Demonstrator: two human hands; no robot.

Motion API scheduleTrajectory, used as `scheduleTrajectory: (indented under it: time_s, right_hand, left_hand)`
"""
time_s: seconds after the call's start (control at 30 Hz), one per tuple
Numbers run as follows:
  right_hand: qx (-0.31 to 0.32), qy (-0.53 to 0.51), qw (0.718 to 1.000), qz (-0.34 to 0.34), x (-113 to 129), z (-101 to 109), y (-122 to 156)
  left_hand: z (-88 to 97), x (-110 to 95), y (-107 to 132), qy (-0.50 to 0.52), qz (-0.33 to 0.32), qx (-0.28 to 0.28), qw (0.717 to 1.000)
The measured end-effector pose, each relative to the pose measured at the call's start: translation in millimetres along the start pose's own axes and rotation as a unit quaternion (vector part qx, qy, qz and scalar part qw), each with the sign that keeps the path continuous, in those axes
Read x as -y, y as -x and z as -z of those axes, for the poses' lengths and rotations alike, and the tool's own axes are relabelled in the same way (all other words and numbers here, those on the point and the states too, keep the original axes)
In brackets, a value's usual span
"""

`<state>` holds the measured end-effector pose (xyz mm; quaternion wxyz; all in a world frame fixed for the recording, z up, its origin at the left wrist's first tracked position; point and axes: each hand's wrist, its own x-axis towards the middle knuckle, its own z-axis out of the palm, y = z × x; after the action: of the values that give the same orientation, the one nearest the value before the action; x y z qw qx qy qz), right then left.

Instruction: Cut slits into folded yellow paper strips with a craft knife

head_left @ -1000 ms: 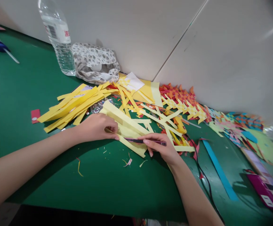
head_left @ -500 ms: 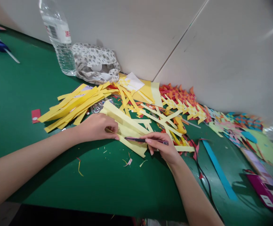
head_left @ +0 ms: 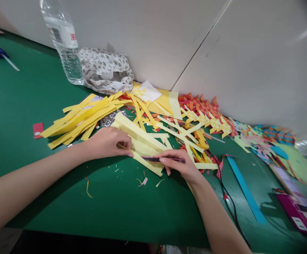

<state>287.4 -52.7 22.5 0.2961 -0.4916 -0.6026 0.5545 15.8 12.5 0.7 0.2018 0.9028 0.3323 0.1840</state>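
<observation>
My left hand (head_left: pixel 113 141) is closed, its fingertips pinching the near edge of a folded pale yellow sheet of paper (head_left: pixel 140 143). The sheet lies at a slant between my two hands, with creases running along it. In my right hand (head_left: pixel 178 164) is a slim dark pen-like tool (head_left: pixel 148 158), gripped between thumb and fingers. Its tip points left and rests over the sheet's lower part, a little right of my left fingertips. Whether it is a pen or a blade, I cannot tell. My right fingers also touch the sheet's right end.
Bright yellow paper strips (head_left: pixel 82 118) lie left, by a clear bottle (head_left: pixel 70 56) and a patterned cloth pouch (head_left: pixel 107 68). Pale strips (head_left: pixel 187 135) and woven paper fish (head_left: pixel 209 118) spread right. A black cable (head_left: pixel 230 199), a blue strip (head_left: pixel 246 188) and a magenta device (head_left: pixel 295 213) lie at right.
My right hand has shifted slightly left along the tool's line, and less of the tool's front shows. My left hand keeps its pinch. The whole view has drifted a little.
</observation>
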Motion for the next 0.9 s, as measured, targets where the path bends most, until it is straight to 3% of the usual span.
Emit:
scheduleTrajectory:
  time_s: [0.27, 0.5, 0.9]
  right_hand:
    - [-0.023, -0.019, 0.999, 0.016, -2.3, 0.2, -0.1]
    - [0.008, 0.044, 0.999, 0.007, -1.9, -0.3, 0.2]
    - [0.001, 0.018, 1.0, -0.006, 2.0, 0.4, -0.4]
  left_hand:
    - [1.8, 0.2, 0.6, 0.001, 0.007, 0.008, 1.0]
    - [6.9, -3.4, 1.7, 0.009, 0.001, 0.03, 1.0]
    - [5.7, -1.4, 1.3, 0.005, 0.003, 0.025, 1.0]
